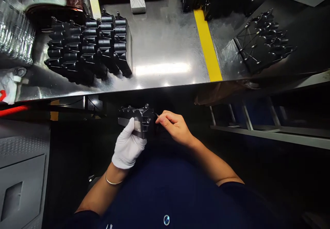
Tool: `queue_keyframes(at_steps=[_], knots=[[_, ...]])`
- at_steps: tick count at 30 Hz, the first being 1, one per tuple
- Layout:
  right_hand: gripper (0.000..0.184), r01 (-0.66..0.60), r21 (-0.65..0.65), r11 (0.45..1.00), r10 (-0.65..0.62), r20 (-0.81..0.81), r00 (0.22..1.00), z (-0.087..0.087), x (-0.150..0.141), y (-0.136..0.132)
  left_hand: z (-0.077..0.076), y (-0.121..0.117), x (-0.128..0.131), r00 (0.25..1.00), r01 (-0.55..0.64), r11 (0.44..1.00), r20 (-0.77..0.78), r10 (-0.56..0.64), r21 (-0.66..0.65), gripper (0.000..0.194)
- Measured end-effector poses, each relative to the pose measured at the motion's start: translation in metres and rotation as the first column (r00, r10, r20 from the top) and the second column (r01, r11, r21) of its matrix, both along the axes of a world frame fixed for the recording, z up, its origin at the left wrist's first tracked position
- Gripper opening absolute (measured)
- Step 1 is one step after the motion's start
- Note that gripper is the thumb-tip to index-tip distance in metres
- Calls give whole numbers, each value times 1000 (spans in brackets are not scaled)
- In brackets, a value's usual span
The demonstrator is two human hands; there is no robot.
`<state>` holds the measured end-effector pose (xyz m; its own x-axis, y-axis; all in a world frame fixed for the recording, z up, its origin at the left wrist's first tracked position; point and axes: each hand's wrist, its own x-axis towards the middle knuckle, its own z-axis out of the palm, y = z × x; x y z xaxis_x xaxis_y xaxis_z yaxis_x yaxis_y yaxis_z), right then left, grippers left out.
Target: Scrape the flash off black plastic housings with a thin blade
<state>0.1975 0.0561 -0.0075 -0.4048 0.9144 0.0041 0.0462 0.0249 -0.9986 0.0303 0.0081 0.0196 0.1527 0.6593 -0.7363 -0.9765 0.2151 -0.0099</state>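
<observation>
My left hand [129, 146], in a white glove, grips a black molded plastic housing [149, 114] with a flat grey plate along its near side. The thumb presses on that plate. Just right of the housing is my bare right hand [175, 124], its thumb and forefinger pinched together. A thin pointed sliver shows at those fingertips, close to the housing's right end; its kind is too small to make out. Both hands are held in front of my body, below the table's front edge.
On the metal table [165, 40] stand stacked black housings [87, 47] at left and more black housings [260, 43] at right, past a yellow tape strip [207, 43]. A white block [137, 2] sits at the back. A metal rack [247, 114] is at right, a grey cabinet [23, 174] at left.
</observation>
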Motion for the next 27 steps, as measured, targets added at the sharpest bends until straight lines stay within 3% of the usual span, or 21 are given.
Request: queue_keyframes(at_steps=[3,6,10,13,15,17,21,27], knots=[[43,51,-130,990,-57,-43,997,-2,-10,-10,2,-1,4,998,32,999,-59,-32,3,48],[44,182,-174,968,-193,-46,980,-6,-19,-20,3,-2,8,996,63,998,-67,-62,4,49],[45,389,-190,901,-413,-108,904,-13,-27,-27,3,-4,13,995,75,997,69,-75,-8,48],[43,387,-212,897,-419,-133,898,-14,-22,-22,5,-4,13,990,70,997,127,-66,-22,51],[40,305,-113,946,-315,-84,945,-10,-13,-17,8,-3,11,991,54,998,121,-50,-28,53],[37,218,77,973,-217,-19,976,-5,-3,-12,10,-1,9,994,48,998,99,-45,-31,53],[25,78,401,913,-116,71,991,0,12,-6,13,2,7,998,42,997,51,-39,-68,50],[19,13,534,845,-99,132,986,-1,16,-3,16,3,9,998,36,995,-39,-40,-98,46]])
